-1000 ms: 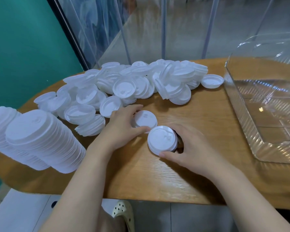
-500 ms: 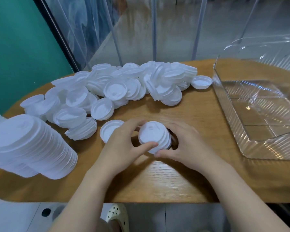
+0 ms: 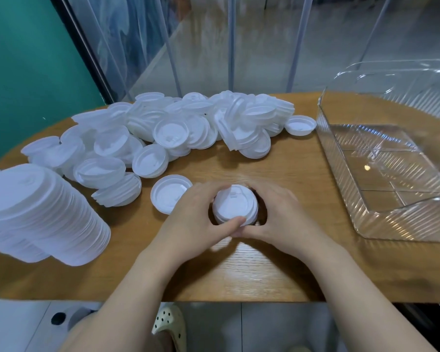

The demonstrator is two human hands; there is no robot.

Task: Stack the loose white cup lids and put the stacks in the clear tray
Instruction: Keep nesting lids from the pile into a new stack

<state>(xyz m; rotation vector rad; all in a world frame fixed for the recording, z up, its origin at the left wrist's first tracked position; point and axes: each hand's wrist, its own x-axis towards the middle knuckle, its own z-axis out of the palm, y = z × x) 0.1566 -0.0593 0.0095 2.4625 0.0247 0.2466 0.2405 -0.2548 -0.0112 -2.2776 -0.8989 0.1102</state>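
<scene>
Lids stack (image 3: pixel 235 205) cupped in our left hand (image 3: pixel 196 219) and right hand (image 3: pixel 283 217); loose lid (image 3: pixel 170 193) just beside, clear tray (image 3: pixel 346 179) off right.

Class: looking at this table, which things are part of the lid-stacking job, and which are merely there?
Part of the job: small stack of lids gripped by left hand and right hand; loose lid pile; single lid; tall finished stacks; clear tray.

Merely there: wooden table; spotted shoe.
</scene>
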